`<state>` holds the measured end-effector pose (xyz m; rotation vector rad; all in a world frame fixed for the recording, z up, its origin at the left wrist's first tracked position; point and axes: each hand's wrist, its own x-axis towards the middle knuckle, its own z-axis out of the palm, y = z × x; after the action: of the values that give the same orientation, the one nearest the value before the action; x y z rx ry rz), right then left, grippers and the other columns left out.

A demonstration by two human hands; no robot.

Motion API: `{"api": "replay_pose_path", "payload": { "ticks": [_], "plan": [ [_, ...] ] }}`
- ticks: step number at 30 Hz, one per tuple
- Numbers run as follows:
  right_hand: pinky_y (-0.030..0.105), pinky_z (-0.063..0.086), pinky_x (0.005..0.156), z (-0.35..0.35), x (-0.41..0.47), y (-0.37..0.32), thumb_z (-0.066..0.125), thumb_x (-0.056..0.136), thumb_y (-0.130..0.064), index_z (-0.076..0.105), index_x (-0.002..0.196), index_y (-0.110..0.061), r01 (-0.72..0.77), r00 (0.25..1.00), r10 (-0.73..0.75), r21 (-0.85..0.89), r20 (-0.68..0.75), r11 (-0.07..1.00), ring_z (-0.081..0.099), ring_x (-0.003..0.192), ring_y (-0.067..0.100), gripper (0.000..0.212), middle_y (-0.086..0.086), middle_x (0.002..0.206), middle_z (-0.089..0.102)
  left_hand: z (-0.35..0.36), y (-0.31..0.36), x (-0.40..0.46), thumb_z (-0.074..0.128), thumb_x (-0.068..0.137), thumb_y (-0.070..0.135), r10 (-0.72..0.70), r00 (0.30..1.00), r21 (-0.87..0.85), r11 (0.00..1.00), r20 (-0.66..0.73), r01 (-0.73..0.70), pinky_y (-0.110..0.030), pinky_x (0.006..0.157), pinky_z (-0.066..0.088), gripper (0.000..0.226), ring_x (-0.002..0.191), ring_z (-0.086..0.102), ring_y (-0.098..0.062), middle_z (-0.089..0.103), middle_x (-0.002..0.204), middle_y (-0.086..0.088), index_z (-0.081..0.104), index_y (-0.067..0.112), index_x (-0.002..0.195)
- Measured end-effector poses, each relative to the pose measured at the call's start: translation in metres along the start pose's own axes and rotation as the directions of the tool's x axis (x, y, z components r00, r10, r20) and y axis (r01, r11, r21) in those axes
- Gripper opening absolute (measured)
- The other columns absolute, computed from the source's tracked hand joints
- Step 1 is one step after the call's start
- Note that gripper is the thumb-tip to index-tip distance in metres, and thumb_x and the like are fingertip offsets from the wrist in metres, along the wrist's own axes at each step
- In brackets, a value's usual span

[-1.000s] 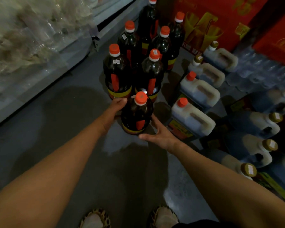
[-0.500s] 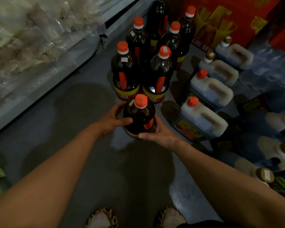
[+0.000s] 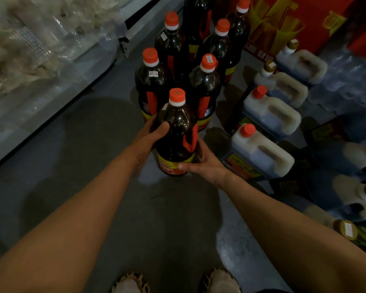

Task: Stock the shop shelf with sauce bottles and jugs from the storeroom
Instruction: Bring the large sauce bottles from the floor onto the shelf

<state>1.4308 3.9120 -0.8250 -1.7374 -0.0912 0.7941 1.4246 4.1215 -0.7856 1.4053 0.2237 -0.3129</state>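
Note:
A dark sauce bottle [image 3: 176, 132] with an orange cap and a red-and-yellow label is in the middle of the view, held in both hands and tilted slightly toward me. My left hand [image 3: 150, 137] grips its upper left side, thumb across the front. My right hand [image 3: 203, 163] wraps the lower right side at the label. Behind it several matching bottles [image 3: 154, 81] stand in two rows on the grey floor [image 3: 82, 166]. To the right, white jugs with orange caps [image 3: 260, 153] lie in a row.
More jugs with gold caps [image 3: 355, 197] lie at the far right. Red cartons [image 3: 294, 22] stand behind them beside shrink-wrapped water bottles [image 3: 347, 81]. A shelf with clear plastic packs [image 3: 30, 60] runs along the left. My feet [image 3: 131, 284] are at the bottom edge.
Both hands have closed round the front bottle, which has risen and tilted toward me. The view has shifted down slightly, so the stock appears closer.

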Motion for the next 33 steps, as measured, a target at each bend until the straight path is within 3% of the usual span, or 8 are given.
{"api": "replay_pose_path", "payload": {
  "ticks": [4,8,14,18,21,26,30,33],
  "plan": [
    [-0.003,0.040,0.086,0.000,0.009,-0.004,0.084,0.079,-0.005,0.016,0.161,-0.032,0.029,1.000,-0.029,-0.025,-0.007,0.999,0.042,0.111,-0.029,0.109,-0.027,0.137,0.042,0.002,0.002,0.003,0.072,0.056,0.082,0.007,0.998,0.003,1.000,-0.067,-0.007,-0.031,0.099,0.050,0.103,0.120,0.060,-0.002,0.063,0.133,0.016,0.044,0.038,0.145],
    [0.016,0.039,0.104,0.007,0.014,-0.014,0.085,0.079,-0.012,0.024,0.157,-0.030,0.016,0.998,-0.017,-0.017,-0.058,1.000,0.043,0.125,-0.005,0.101,-0.021,0.134,0.046,0.005,0.008,-0.002,0.065,0.061,0.079,-0.004,0.994,-0.027,1.000,-0.106,0.001,-0.013,0.077,0.053,0.071,0.102,0.063,0.013,0.067,0.111,0.032,0.049,0.050,0.124],
    [0.021,0.046,0.100,0.015,0.005,-0.010,0.088,0.075,-0.014,0.044,0.148,-0.027,-0.019,0.998,0.018,-0.014,-0.064,1.000,0.055,0.113,-0.006,0.086,-0.023,0.125,0.057,0.002,0.006,-0.020,0.050,0.082,0.065,-0.053,0.979,-0.041,0.998,-0.195,0.046,-0.029,0.089,0.050,0.061,0.106,0.060,0.009,0.061,0.121,0.024,0.044,0.043,0.138],
    [0.015,0.052,0.091,0.024,-0.007,-0.010,0.087,0.076,-0.015,0.054,0.137,-0.028,-0.066,0.998,0.066,0.004,0.019,0.998,0.061,0.100,-0.013,0.070,-0.022,0.116,0.065,-0.015,-0.001,-0.040,0.064,0.051,0.090,-0.157,0.960,-0.036,0.988,-0.232,0.153,-0.036,0.082,0.051,0.104,0.117,0.058,-0.010,0.061,0.129,0.012,0.045,0.037,0.139],
    [0.033,0.052,0.103,0.030,-0.009,-0.017,0.089,0.071,-0.028,0.057,0.139,-0.030,-0.088,0.993,0.087,0.007,0.077,0.996,0.064,0.115,0.006,0.075,-0.011,0.126,0.069,-0.034,0.001,-0.049,0.069,0.036,0.092,-0.217,0.956,-0.046,0.976,-0.200,0.212,-0.041,0.088,0.052,0.121,0.117,0.059,-0.014,0.065,0.128,0.006,0.050,0.033,0.140],
    [0.018,0.055,0.082,0.047,-0.011,-0.034,0.077,0.083,-0.034,0.051,0.140,-0.031,-0.125,0.974,0.118,0.025,0.193,0.992,0.063,0.106,0.001,0.063,-0.015,0.121,0.065,-0.059,0.011,-0.055,0.083,0.034,0.080,-0.242,0.952,-0.049,0.970,-0.190,0.237,-0.036,0.086,0.050,0.104,0.114,0.062,-0.016,0.074,0.110,0.009,0.064,0.030,0.123],
    [0.019,0.050,0.069,0.064,-0.009,-0.043,0.073,0.089,-0.034,0.051,0.134,-0.027,-0.181,0.973,0.164,0.093,0.163,0.979,0.062,0.111,0.009,0.050,-0.013,0.115,0.062,-0.066,0.012,-0.053,0.082,0.044,0.078,-0.224,0.940,-0.123,0.972,-0.255,0.198,-0.045,0.106,0.044,0.106,0.124,0.059,-0.020,0.068,0.128,0.002,0.060,0.026,0.134],
    [0.016,0.050,0.065,0.072,-0.006,-0.048,0.068,0.092,-0.040,0.045,0.136,-0.026,-0.197,0.970,0.183,0.078,0.158,0.977,0.057,0.095,-0.002,0.052,-0.017,0.111,0.057,-0.069,0.013,-0.051,0.081,0.051,0.074,-0.253,0.924,-0.190,0.960,-0.289,0.203,-0.041,0.104,0.047,0.099,0.116,0.065,-0.020,0.071,0.122,-0.001,0.062,0.020,0.131]
  ]
}}
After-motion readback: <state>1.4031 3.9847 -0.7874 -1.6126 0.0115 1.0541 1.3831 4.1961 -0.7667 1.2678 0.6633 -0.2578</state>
